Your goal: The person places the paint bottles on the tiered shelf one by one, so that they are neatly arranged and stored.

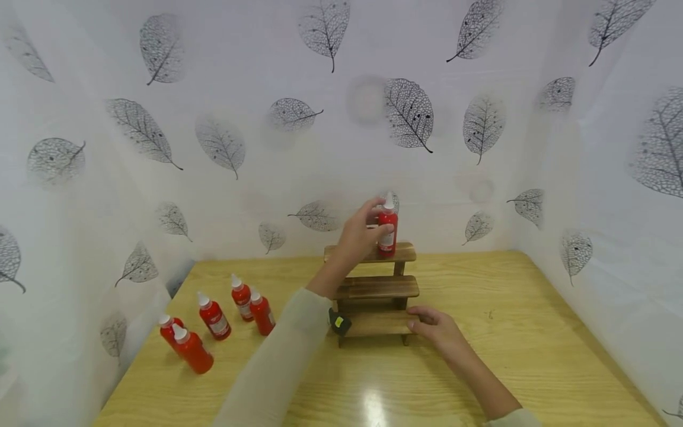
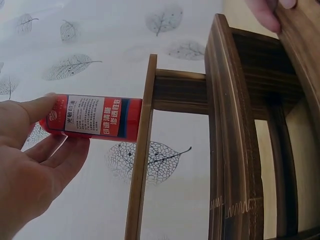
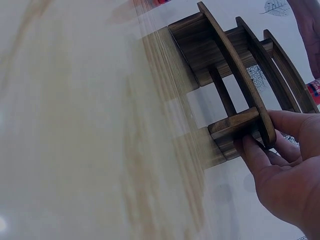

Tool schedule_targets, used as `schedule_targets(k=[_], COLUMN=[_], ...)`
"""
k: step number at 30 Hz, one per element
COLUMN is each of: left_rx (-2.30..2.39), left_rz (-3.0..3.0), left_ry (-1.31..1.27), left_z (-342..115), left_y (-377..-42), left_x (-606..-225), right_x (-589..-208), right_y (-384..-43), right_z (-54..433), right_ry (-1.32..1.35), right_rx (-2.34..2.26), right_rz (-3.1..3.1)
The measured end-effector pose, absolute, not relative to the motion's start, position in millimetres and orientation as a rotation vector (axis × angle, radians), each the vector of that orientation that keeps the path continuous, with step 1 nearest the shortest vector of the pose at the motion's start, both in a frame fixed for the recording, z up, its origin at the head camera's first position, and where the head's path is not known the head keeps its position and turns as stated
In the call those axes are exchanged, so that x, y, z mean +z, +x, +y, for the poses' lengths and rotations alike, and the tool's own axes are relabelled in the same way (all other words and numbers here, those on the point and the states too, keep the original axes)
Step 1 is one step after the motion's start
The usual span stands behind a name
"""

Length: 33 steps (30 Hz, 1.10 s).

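A pale leaf-printed backdrop [image 1: 341, 160] rose behind and on both sides of a light wooden table [image 1: 533, 332], leaving little room for the arms at the far edge; the widest bare stretches of table lay in front and to the right. Toward that far edge stood a brown three-step wooden stand [image 1: 379, 289]. The right hand [image 1: 440, 335] pinched the right end of its lowest step, a hold that seemed well chosen to stop the stand sliding. The left hand [image 1: 357, 237] gripped a red bottle [image 1: 389, 220] upright on the top step, right of the middle, thumb on one side and fingers on the other. Doing this well probably meant keeping the bottle plumb, its whole base on the narrow board and back from both long edges, then loosening thumb and fingers evenly so neither tipped it. Five more red bottles [image 1: 215, 319] stood near the table's left edge, below the left forearm's side, where a sleeve might brush the nearest. The gripped bottle's white nozzle [image 1: 389, 201] pointed up
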State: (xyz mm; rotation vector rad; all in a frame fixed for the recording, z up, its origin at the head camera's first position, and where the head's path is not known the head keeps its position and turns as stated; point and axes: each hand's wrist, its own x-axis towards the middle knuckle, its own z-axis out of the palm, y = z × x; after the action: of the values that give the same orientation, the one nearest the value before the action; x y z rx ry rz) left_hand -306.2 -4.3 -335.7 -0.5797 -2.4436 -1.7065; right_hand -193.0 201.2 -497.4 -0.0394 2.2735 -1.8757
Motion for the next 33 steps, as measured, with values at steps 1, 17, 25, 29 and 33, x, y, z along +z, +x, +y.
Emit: schedule_targets(k=[1,17,25,29,33], left_rx=[-1.707,-1.597,-1.577,-1.569,-1.582], left_rz=[-2.448,-2.399,-2.342,-2.337,-2.313], left_ry=[-0.577,-0.554,-0.517,-0.441,-0.368], left_z=[-4,-44,-91,-118,-144], left_y=[-306,-279,-244,-226,-211], left_x=[-336,-342,-344,-349,-355], right_x=[-497,-495,-494,-494,-493], right_y=[-193,-191,-189,-189,-190], right_z=[201,200,201,201,201], right_ry=[-0.040,-0.043,-0.050,-0.052,-0.053], right_rx=[-1.875,-1.842,-1.830,-1.833,-1.828], right_rz=[2.275,2.308,2.308,2.302,2.308])
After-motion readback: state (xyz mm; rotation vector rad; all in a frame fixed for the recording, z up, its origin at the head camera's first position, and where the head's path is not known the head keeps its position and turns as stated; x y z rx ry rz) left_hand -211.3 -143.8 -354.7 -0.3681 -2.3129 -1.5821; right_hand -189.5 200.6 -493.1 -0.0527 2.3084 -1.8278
